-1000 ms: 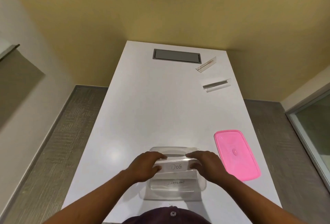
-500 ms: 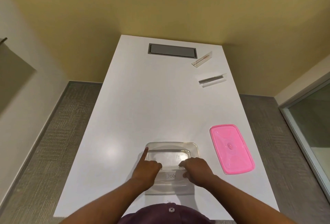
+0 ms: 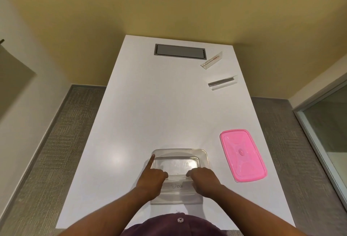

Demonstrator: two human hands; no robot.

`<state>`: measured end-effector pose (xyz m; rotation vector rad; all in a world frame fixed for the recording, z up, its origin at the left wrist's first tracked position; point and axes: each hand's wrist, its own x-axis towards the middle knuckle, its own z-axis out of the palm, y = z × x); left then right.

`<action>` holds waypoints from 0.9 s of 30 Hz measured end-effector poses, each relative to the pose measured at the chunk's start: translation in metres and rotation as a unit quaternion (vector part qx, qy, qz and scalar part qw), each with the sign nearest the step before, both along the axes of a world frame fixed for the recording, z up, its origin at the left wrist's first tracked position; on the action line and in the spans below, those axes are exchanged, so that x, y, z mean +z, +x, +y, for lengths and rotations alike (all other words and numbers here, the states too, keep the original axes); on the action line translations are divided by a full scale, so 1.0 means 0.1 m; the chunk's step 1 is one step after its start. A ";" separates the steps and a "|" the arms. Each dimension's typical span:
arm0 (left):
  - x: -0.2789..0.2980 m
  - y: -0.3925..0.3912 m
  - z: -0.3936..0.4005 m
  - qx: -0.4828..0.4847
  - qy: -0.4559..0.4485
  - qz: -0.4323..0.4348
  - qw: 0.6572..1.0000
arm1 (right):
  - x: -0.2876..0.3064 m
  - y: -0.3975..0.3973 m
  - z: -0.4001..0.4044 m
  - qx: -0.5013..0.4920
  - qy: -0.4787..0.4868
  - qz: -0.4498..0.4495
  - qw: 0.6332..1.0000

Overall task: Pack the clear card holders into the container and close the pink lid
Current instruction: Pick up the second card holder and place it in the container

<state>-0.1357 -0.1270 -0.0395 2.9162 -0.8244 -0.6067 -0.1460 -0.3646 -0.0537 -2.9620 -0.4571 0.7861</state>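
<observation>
A clear plastic container (image 3: pixel 203 155) sits on the white table near its front edge. Inside it lies a clear card holder (image 3: pixel 177 186) with "DOG" written on its card. My left hand (image 3: pixel 152 178) and my right hand (image 3: pixel 203 180) each grip one end of this holder, low inside the container. My left index finger points along the container's left rim. The pink lid (image 3: pixel 243 155) lies flat on the table to the right of the container. Two more clear card holders rest at the far right: one (image 3: pixel 212 60) by the grommet, one (image 3: pixel 222 83) nearer.
A grey cable hatch (image 3: pixel 179 51) is set into the far end of the white table (image 3: pixel 150 104). Grey carpet lies on both sides, a yellow wall stands behind, and a glass partition (image 3: pixel 330 132) is at the right.
Both hands have moved down and toward me with the "DOG" holder, lowering it into the container. The "ELEPHANT" card seen earlier is now hidden beneath. The camera has tilted slightly.
</observation>
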 end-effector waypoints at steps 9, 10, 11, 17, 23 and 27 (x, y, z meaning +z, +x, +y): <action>-0.01 0.28 -0.06 -0.010 -0.186 -0.115 0.976 | 0.16 0.15 -0.04 -0.052 0.151 -0.103 0.982; 0.01 0.36 -0.11 -0.008 -0.219 -0.128 0.967 | 0.21 0.20 -0.05 -0.067 0.176 -0.130 0.974; 0.04 0.45 -0.15 -0.003 -0.242 -0.138 0.960 | 0.25 0.26 -0.05 -0.083 0.195 -0.154 0.965; 0.08 1.14 -0.31 0.093 -0.264 -0.152 0.948 | 0.40 0.82 -0.27 -0.193 0.256 -0.191 0.928; -0.13 1.89 -0.33 0.150 -0.196 -0.096 0.964 | 0.43 1.66 -0.71 -0.344 0.301 -0.178 0.871; -0.35 2.31 -0.37 0.170 -0.156 -0.041 0.972 | 0.38 2.32 -0.99 -0.447 0.345 -0.136 0.814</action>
